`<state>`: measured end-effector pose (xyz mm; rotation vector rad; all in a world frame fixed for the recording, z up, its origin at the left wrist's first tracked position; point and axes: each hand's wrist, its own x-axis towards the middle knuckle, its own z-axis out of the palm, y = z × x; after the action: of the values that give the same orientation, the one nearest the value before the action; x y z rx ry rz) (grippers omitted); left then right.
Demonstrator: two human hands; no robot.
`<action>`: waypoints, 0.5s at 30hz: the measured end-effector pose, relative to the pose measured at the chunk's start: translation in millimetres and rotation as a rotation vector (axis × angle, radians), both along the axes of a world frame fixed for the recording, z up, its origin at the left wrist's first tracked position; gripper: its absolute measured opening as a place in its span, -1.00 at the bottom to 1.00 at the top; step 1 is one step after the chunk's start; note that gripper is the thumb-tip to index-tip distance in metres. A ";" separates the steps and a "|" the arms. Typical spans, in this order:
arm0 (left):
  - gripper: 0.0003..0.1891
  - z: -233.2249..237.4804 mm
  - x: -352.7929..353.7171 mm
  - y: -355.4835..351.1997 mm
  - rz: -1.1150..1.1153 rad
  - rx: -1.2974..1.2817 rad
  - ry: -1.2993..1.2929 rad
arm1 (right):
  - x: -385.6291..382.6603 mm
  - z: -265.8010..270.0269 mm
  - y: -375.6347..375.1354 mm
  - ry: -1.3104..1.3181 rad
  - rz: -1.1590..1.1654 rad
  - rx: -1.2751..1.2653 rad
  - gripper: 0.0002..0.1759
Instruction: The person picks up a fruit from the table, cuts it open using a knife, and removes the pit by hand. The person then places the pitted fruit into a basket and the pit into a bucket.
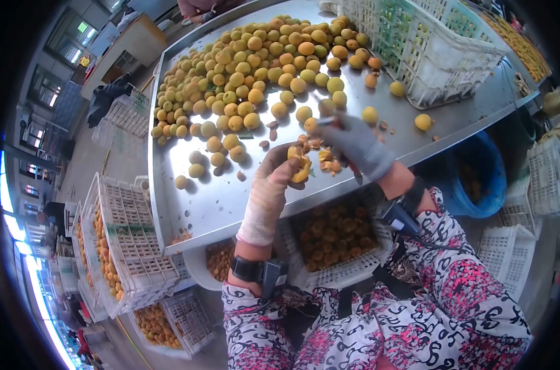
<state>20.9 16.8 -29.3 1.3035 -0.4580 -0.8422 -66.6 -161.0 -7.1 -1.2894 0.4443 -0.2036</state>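
Observation:
My left hand, wrapped in a pale covering up to the wrist, grips an opened orange fruit above the near edge of the metal table. To its right, my right hand wears a grey glove and is closed round a tool with a reddish handle, partly blurred. Cut fruit pieces lie between and behind the hands. Several brown pits are scattered left of them. A large heap of yellow-green fruit covers the far part of the table.
A white crate stands on the table at the right. Below the near edge are a crate of fruit halves and a white tub of pits. A blue bin is at the right, stacked crates at the left. Another person stands across the table.

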 end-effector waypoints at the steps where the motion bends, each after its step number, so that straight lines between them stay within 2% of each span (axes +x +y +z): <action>1: -0.62 1.5 -2.3 -1.5 -0.007 -0.001 0.000 | 3.9 -8.9 7.1 0.027 0.042 -0.113 -0.63; 2: -0.62 3.9 -5.2 -3.0 0.002 -0.036 -0.018 | 6.1 -14.0 12.0 0.054 0.085 -0.226 -0.62; 4: -0.62 6.8 -8.9 -6.3 0.013 -0.072 -0.036 | 6.4 -14.9 15.9 0.047 0.116 -0.269 -0.61; 6: -0.65 8.2 -10.2 -9.0 0.031 -0.047 -0.116 | 5.9 -14.8 19.8 0.039 0.148 -0.311 -0.60; 9: -0.67 0.2 -5.9 -9.9 0.017 0.048 -0.107 | 3.4 -12.3 23.2 0.085 0.155 -0.338 -0.59; 12: -0.69 1.4 -6.5 -9.2 0.016 0.108 -0.158 | 1.5 -11.2 30.7 0.134 0.109 -0.128 -0.63; 13: -0.69 0.3 -6.4 -8.8 0.014 0.108 -0.159 | 1.4 -11.2 32.6 0.134 0.108 -0.127 -0.63; 15: -0.71 -4.4 -6.3 -8.5 0.007 0.037 -0.175 | 1.7 -11.5 35.0 0.161 0.073 -0.025 -0.66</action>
<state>14.7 8.3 -33.8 1.4187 -0.5776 -0.7362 -65.0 -126.0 -18.6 -1.3496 0.5323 -0.0442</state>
